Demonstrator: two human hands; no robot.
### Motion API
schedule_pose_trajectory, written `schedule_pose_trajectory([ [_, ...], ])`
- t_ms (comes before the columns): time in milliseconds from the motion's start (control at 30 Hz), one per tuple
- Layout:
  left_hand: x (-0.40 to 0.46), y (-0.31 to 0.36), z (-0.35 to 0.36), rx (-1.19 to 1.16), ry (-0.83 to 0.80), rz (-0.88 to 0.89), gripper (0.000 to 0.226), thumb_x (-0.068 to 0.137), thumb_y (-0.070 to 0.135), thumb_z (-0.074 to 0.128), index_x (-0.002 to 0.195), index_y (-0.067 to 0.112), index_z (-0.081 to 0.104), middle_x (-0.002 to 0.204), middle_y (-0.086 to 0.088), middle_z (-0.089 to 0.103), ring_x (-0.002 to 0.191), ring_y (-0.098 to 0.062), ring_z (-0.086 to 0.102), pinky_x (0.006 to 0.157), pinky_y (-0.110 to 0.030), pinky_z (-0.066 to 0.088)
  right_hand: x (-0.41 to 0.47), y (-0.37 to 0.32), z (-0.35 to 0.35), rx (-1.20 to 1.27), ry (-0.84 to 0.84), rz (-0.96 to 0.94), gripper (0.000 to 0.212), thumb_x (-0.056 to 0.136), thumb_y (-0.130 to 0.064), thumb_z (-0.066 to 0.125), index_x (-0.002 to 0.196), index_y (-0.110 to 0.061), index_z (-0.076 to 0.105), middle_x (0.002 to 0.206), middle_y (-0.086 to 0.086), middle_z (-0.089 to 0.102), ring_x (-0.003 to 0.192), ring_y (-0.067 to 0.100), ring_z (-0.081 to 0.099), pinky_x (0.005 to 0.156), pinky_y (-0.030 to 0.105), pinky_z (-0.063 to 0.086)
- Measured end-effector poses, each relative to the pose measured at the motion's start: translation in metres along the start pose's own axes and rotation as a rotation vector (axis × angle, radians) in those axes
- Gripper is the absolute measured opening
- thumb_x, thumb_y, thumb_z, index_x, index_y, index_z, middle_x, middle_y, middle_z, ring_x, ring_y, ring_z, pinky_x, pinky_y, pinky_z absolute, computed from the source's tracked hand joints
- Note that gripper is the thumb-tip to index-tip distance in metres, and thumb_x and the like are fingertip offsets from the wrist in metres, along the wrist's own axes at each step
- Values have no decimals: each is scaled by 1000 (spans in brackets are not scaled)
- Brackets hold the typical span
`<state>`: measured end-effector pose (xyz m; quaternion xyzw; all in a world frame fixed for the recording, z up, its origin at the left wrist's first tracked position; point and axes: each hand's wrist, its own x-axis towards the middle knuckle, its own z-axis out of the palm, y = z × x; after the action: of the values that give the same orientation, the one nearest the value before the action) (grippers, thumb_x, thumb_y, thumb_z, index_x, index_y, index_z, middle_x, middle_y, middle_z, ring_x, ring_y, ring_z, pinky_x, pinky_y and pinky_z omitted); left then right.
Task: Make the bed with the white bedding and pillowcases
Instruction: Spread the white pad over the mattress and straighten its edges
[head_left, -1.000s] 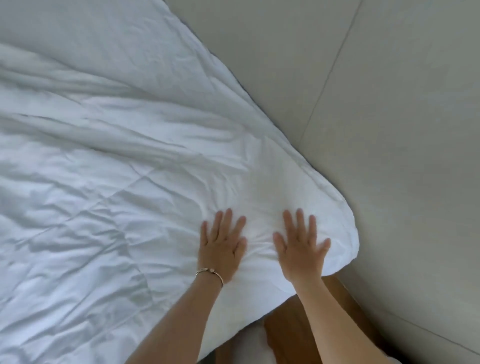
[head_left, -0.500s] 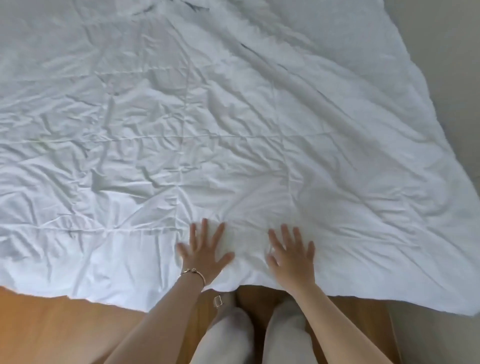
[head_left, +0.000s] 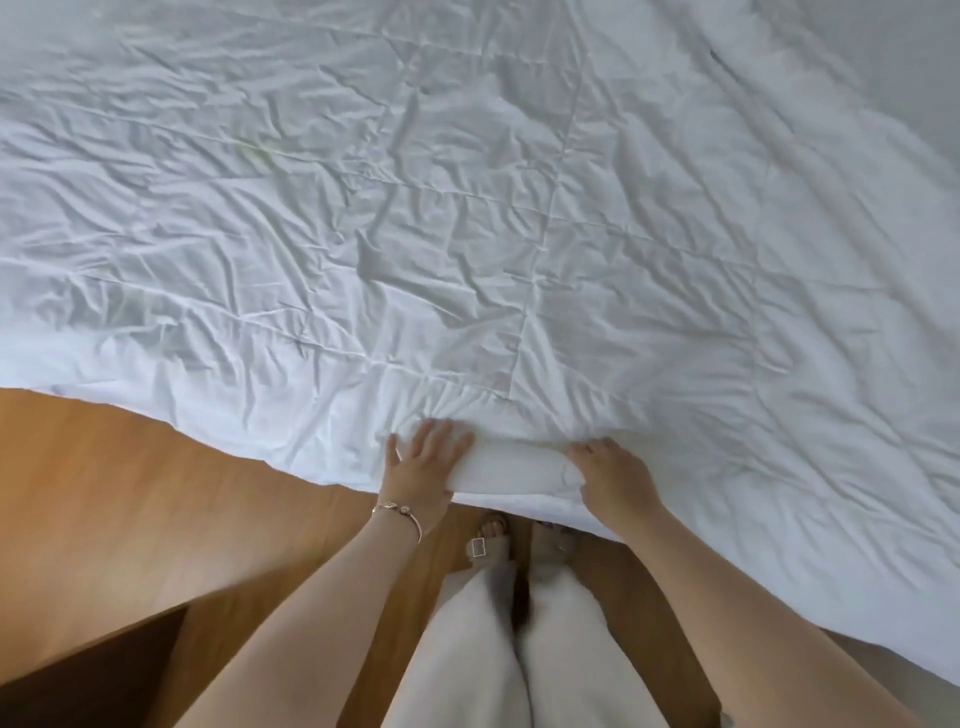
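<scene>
Both hands at the near edge of a wrinkled white quilted duvet (head_left: 467, 234), which spreads away from the fingertips across the whole bed and drapes over the side just in front of the wrists. Left hand (head_left: 421, 470) laid flat on the fabric, fingers straight and slightly spread, thumb out to the side, pressing down on the hem. Right hand (head_left: 613, 480) just beside it, fingers curled over a raised fold of the same duvet, gripping the bunched cloth between fingers and palm. Between the two hands, a smooth rolled ridge of white fabric, touched at each end. A thin rose-gold bangle bracelet (head_left: 400, 512) around the left wrist. Below the hands, a pair of legs in pale cream trousers (head_left: 519, 639), and at their end a foot in a sandal with a square buckle (head_left: 485, 540), toes close to the hanging hem. Warm brown wooden floor (head_left: 130, 493) to the left of the left forearm. Fine stitched lines crossing the duvet in large squares beyond the fingertips, creases fanning out from where the right hand grips.
</scene>
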<state>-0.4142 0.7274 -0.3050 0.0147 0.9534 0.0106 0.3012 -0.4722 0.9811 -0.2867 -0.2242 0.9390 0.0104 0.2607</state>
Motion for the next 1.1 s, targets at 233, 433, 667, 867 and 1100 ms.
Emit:
schedule_pose_trajectory([
  [233, -13, -11, -29, -379, -291, 74, 63, 92, 42, 52, 148, 42, 23, 158, 14, 9, 145, -16, 12, 114, -40, 27, -11, -6, -17, 139, -464, 53, 61, 88, -47, 51, 145, -32, 32, 148, -5, 32, 136, 20, 29, 106, 37, 35],
  [433, -27, -37, -49, -640, -428, -160, 46, 100, 40, 40, 143, 25, 41, 151, 2, 36, 138, -21, 35, 113, -38, 29, 24, -53, -59, 295, -511, 118, 52, 96, -39, 41, 146, -27, 36, 149, 2, 37, 134, 23, 38, 109, 38, 36],
  [667, -47, -155, -62, -1141, -230, -348, 33, 94, 38, 52, 122, 24, 59, 118, -2, 61, 108, -20, 60, 96, -32, 48, 75, -214, -78, 537, -538, 185, 47, 96, -28, 50, 142, -20, 42, 143, 7, 44, 123, 24, 49, 103, 34, 43],
  [867, -108, -339, -73, -1331, -8, -490, 37, 93, 36, 55, 127, 21, 54, 112, 2, 61, 94, -15, 58, 83, -24, 46, 143, -425, -133, 789, -389, 158, 35, 97, -19, 51, 132, -17, 50, 119, 4, 60, 93, 17, 65, 68, 21, 47],
  [1100, -214, -558, -125, -1439, 477, -663, 35, 95, 37, 53, 127, 21, 53, 110, 8, 59, 86, -12, 55, 73, -24, 45, 191, -666, -243, 804, -358, -242, 29, 95, -23, 53, 124, -27, 54, 108, -1, 67, 83, 9, 70, 87, 30, 50],
])
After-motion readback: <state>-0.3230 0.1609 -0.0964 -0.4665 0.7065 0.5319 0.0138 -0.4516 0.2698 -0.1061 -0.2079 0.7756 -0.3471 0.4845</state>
